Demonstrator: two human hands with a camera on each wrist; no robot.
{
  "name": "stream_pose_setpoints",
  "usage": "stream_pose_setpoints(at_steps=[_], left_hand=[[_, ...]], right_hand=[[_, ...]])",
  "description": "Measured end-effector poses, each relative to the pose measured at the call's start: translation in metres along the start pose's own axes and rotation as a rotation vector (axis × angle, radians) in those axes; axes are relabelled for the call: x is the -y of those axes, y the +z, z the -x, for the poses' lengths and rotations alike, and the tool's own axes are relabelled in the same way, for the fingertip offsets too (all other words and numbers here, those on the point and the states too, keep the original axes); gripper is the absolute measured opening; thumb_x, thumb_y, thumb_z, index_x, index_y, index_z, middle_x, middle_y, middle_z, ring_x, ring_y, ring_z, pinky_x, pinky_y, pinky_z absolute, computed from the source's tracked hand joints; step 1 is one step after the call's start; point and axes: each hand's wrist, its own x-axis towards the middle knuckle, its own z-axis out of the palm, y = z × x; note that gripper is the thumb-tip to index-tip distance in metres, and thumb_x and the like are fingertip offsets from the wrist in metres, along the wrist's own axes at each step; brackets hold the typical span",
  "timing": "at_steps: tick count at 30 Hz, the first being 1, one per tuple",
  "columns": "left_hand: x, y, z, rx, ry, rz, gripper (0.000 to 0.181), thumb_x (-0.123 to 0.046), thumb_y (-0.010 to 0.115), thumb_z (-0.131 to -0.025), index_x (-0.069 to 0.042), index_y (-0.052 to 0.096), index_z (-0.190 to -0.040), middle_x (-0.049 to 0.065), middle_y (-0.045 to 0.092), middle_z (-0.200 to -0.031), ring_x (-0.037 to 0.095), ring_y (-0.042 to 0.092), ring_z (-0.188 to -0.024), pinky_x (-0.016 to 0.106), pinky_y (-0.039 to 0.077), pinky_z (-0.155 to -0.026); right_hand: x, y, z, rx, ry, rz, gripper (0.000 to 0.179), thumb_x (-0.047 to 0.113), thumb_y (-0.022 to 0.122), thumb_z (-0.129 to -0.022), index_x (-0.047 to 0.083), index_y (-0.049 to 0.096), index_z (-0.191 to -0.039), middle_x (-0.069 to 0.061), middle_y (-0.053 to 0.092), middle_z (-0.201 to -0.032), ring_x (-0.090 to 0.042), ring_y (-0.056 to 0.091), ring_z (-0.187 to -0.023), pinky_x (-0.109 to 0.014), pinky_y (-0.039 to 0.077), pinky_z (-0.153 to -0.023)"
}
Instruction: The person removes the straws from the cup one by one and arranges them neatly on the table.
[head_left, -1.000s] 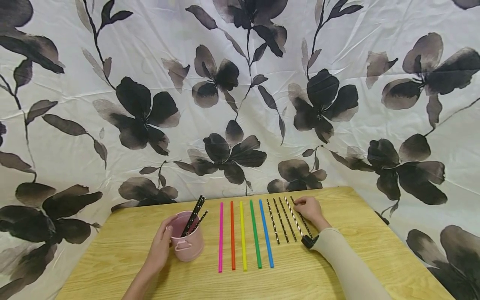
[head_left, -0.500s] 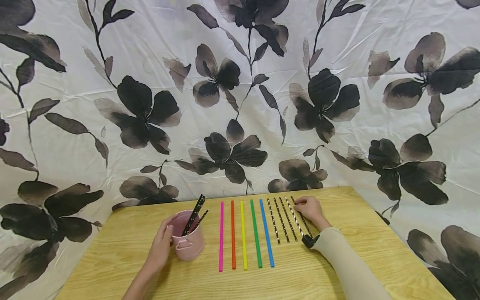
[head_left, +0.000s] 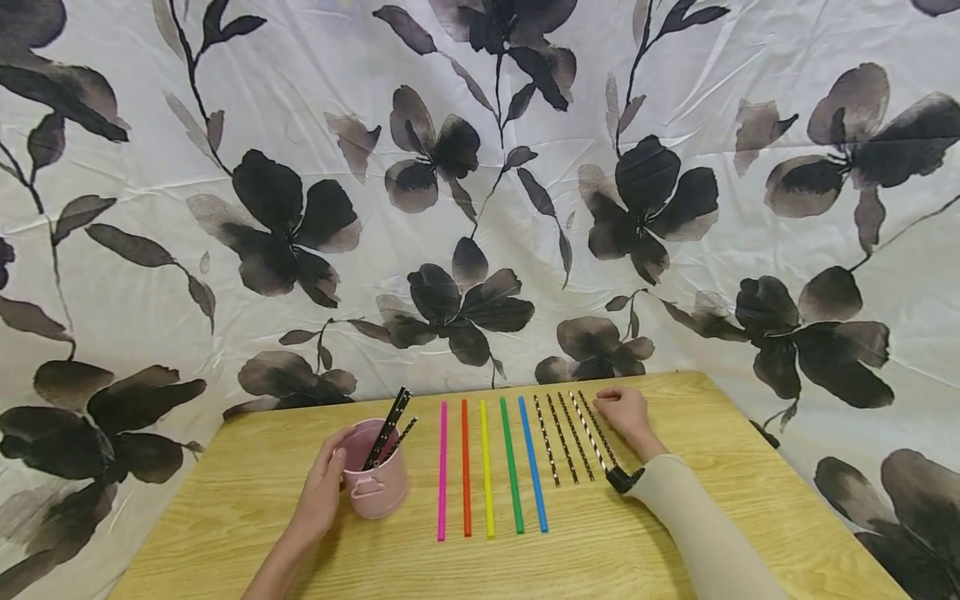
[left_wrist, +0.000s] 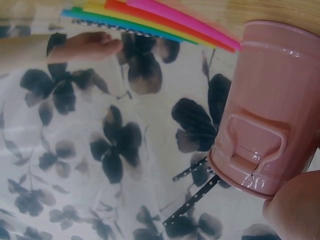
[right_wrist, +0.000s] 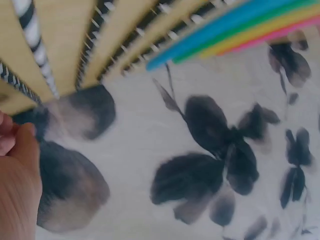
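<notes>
My left hand point(head_left: 322, 483) grips the rim and side of a small pink metal bucket point(head_left: 381, 497) with a little handle on its wall. Several black dotted straws point(head_left: 389, 429) lean inside the bucket and stick out over its rim. At the right end of a row of straws lies a thin black patterned straw point(head_left: 599, 433), beside a black-and-white striped straw point(head_left: 586, 418). My right hand point(head_left: 626, 414) is just right of that black straw, a little apart from it, its fingers loosely curled with nothing seen between them.
Pink point(head_left: 442, 475), red point(head_left: 466, 475), yellow point(head_left: 487, 475), green point(head_left: 512, 467) and blue point(head_left: 533, 467) straws lie side by side mid-table, followed by more black patterned straws point(head_left: 564, 439). A floral cloth point(head_left: 525, 250) hangs behind the wooden table point(head_left: 600, 550). My right wrist wears a black strap point(head_left: 622, 479).
My right hand has moved slightly right, off the rightmost black straw, which stays lying in the row. My left hand and the bucket hold still.
</notes>
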Motion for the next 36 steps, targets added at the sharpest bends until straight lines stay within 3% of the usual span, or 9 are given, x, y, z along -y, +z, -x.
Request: stream_pose_setpoints(at_steps=[5,9,18,24,30,36], left_hand=[[0.001,0.000,0.001,-0.006,-0.012,-0.004,0.039,-0.029,0.026,-0.098,-0.014,0.033,-0.133,0.010,0.036,-0.132,0.027,0.036,-0.115,0.045,0.041,-0.080],[0.001,0.000,0.000,-0.003,-0.001,-0.012,0.039,-0.027,0.026,-0.098,-0.013,0.033,-0.133,0.012,0.035,-0.132,0.028,0.036,-0.115,0.045,0.041,-0.079],[0.000,-0.001,-0.001,0.010,-0.013,-0.041,0.040,-0.029,0.024,-0.098,-0.013,0.030,-0.135,0.012,0.035,-0.132,0.030,0.036,-0.114,0.045,0.042,-0.078],[0.001,0.000,0.000,-0.009,-0.014,-0.015,0.039,-0.028,0.026,-0.098,-0.014,0.033,-0.133,0.009,0.036,-0.132,0.027,0.037,-0.115,0.045,0.041,-0.079],[0.002,0.001,-0.001,-0.019,-0.021,-0.028,0.038,-0.028,0.026,-0.098,-0.014,0.034,-0.133,0.008,0.036,-0.132,0.026,0.037,-0.115,0.043,0.041,-0.077],[0.000,0.001,-0.001,-0.013,-0.024,-0.024,0.038,-0.027,0.026,-0.098,-0.015,0.033,-0.133,0.009,0.036,-0.132,0.025,0.037,-0.115,0.032,0.042,-0.077]], right_hand=[[0.024,-0.005,0.004,-0.031,-0.024,-0.059,0.020,0.018,0.067,-0.077,0.003,0.066,-0.090,-0.008,0.063,-0.075,-0.025,0.060,-0.061,-0.025,0.045,-0.045],[0.057,-0.005,0.012,-0.014,-0.083,-0.131,0.015,0.017,0.067,-0.078,0.005,0.066,-0.088,-0.009,0.063,-0.077,-0.028,0.060,-0.064,-0.032,0.049,-0.051],[0.130,-0.002,0.045,0.102,-0.215,-0.271,0.015,0.021,0.067,-0.079,0.009,0.067,-0.088,-0.013,0.061,-0.080,-0.028,0.056,-0.061,-0.032,0.047,-0.052],[0.179,0.004,0.084,0.214,-0.316,-0.330,0.014,0.011,0.064,-0.080,0.001,0.065,-0.090,-0.019,0.060,-0.077,-0.020,0.054,-0.055,-0.032,0.047,-0.050],[0.208,0.030,0.121,0.338,-0.397,-0.364,0.011,0.009,0.063,-0.081,0.003,0.066,-0.090,-0.014,0.061,-0.075,-0.020,0.054,-0.056,-0.034,0.047,-0.051],[0.221,0.071,0.155,0.428,-0.480,-0.327,0.011,0.009,0.064,-0.080,0.005,0.067,-0.089,-0.007,0.064,-0.078,-0.023,0.055,-0.057,-0.026,0.045,-0.048]])
